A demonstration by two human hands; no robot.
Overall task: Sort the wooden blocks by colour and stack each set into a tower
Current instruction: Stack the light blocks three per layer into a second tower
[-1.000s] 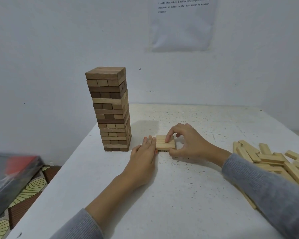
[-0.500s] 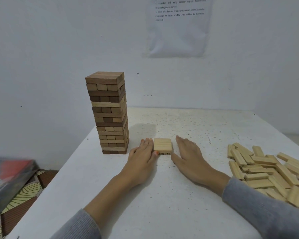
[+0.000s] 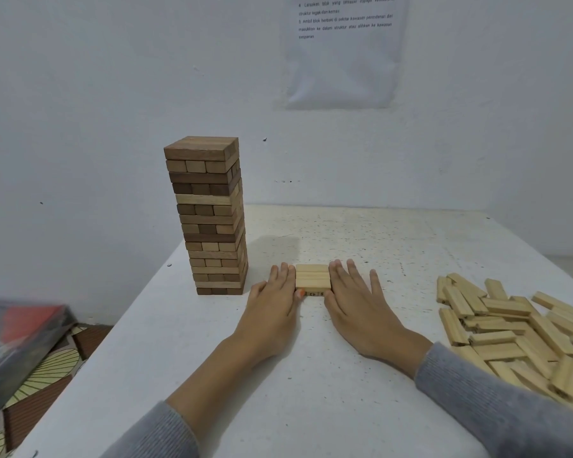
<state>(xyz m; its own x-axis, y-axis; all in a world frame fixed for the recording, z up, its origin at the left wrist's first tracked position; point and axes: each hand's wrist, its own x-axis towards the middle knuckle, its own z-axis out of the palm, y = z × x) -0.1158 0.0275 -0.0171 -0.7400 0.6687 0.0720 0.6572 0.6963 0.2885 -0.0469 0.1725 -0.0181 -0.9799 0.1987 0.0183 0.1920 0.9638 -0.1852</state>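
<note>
The left hand (image 3: 273, 302) and right hand (image 3: 358, 302), fingers straight, pressed either side of a low square stack of pale wooden blocks (image 3: 312, 276).

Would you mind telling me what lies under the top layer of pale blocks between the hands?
A lower layer of pale blocks: only its front ends, with printed numbers, show. The top layer covers the rest; the left hand and right hand hide its sides.

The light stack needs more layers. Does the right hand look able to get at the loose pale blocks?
Probably yes. The right hand lies flat beside the small light stack, holding nothing. The pile of pale blocks lies on its own side, with only bare tabletop between.
</note>
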